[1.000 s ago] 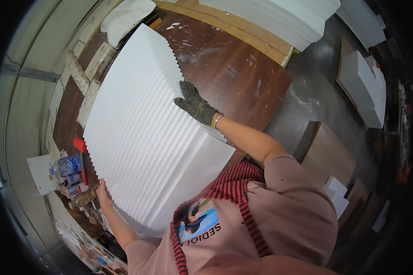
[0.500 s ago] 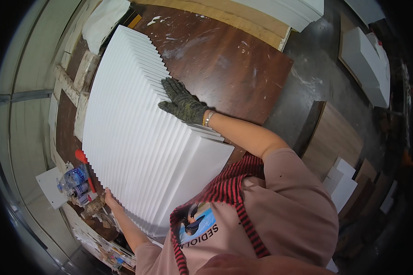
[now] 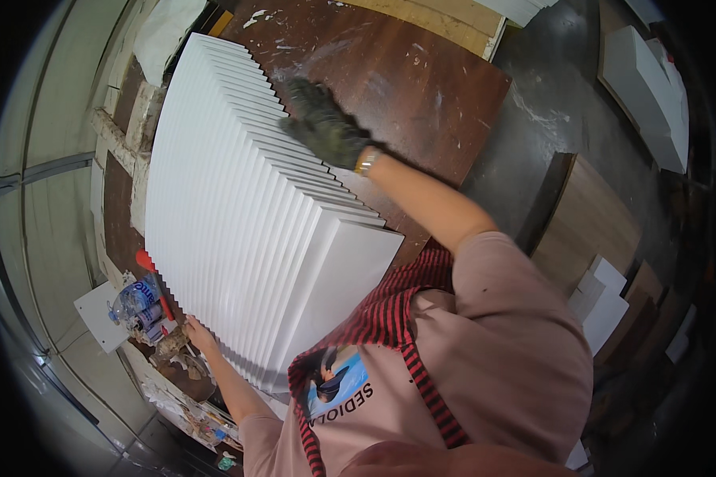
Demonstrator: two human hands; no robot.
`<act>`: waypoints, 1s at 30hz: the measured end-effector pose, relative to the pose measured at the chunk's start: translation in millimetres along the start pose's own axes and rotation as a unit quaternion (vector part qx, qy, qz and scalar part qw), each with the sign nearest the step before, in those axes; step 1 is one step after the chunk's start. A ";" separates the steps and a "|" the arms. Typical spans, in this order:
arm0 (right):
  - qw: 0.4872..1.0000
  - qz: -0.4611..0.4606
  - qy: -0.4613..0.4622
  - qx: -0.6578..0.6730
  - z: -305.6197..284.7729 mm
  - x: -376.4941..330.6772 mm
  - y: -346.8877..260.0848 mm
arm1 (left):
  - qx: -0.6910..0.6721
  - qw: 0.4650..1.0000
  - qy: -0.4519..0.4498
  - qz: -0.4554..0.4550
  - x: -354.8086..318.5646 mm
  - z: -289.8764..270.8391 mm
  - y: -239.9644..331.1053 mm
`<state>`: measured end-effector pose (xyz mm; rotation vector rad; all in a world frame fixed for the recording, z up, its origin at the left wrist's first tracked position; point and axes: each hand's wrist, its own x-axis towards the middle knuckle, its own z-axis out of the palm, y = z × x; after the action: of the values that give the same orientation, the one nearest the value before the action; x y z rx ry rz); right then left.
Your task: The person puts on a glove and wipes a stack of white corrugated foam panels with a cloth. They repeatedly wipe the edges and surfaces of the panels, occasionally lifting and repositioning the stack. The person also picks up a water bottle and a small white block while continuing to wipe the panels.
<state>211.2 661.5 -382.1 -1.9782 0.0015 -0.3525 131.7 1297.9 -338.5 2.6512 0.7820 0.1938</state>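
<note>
A stack of white panels [image 3: 223, 183], fanned out in overlapping steps, lies before me on a brown tabletop. My right hand [image 3: 326, 127], in a dark grey-green knit glove, is beside the stack's right stepped edge. Motion blurs it somewhat, but its fingers look stretched, with nothing held. Whether its fingertips touch the panels I cannot tell. At the stack's lower left edge rests my bare left hand [image 3: 196, 328], fingers extended along the panel ends. Part of that hand is hard to make out.
The brown tabletop [image 3: 406, 95] has white smears. A red-handled tool [image 3: 145, 260] and a clear plastic bottle [image 3: 135, 298] are left of the stack. White cloth or wrapping [image 3: 163, 36] lies far left. Wooden boards [image 3: 589, 215] and white pieces stand on the floor at right.
My right hand has lifted off the panels' stepped edge and shifted slightly up and outward. My left hand stays at the left edge. The whole view has shifted a little.
</note>
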 end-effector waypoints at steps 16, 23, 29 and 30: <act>0.984 0.087 -0.142 -0.055 -5.8 -133.5 -59.2 | 0.142 0.976 0.076 0.145 -76.8 -11.6 36.7; 0.991 0.071 -0.094 -0.062 12.4 -140.6 -53.6 | 0.188 0.842 -0.193 0.467 -242.9 26.7 128.0; 0.992 0.029 -0.052 -0.113 -1.6 -150.5 -48.5 | 0.128 0.862 -0.047 0.488 -272.6 53.1 146.4; 0.990 -0.004 -0.026 -0.140 -13.5 -153.6 -46.6 | 0.123 0.859 -0.035 0.495 -270.2 52.0 145.5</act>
<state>53.6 693.8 -373.1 -2.2665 0.0099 -0.3203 -10.1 1020.8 -337.8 3.0133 -0.6989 0.2591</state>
